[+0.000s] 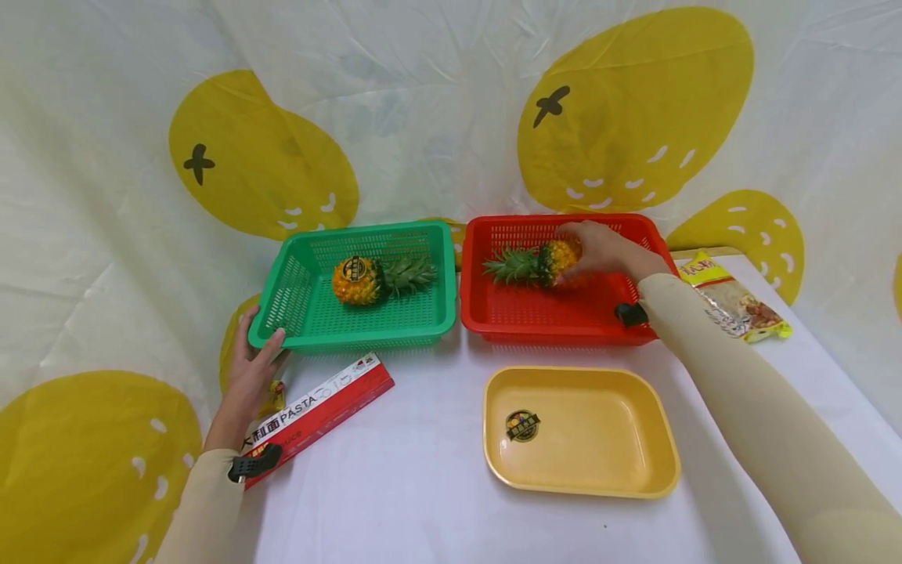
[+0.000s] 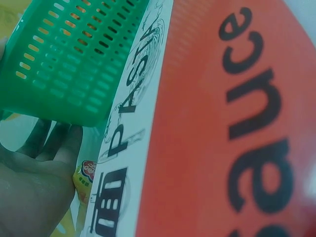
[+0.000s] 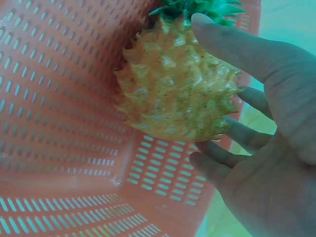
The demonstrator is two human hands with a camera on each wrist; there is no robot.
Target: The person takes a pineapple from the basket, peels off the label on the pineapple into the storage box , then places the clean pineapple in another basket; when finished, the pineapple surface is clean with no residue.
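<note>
A pineapple (image 1: 560,262) lies in the red basket (image 1: 486,321), its leaves to the left. My right hand (image 1: 599,249) holds its base end from the right; in the right wrist view the thumb reaches along one side and fingertips (image 3: 202,165) curve at the bottom of the fruit (image 3: 177,89). My left hand (image 1: 254,364) holds the near left corner of the green basket (image 1: 366,341), thumb at the front and fingers along the left side. Inside that basket lies another pineapple (image 1: 358,280) with a dark label. In the left wrist view some fingers pass behind the green basket (image 2: 59,94).
A red and white pasta box (image 1: 324,411) lies slantwise beside my left wrist, with a small yellow packet (image 1: 276,395) partly behind it. A yellow tray (image 1: 592,431) with a label sits in front of the red basket. At right lies a yellow-ended food bag (image 1: 736,301).
</note>
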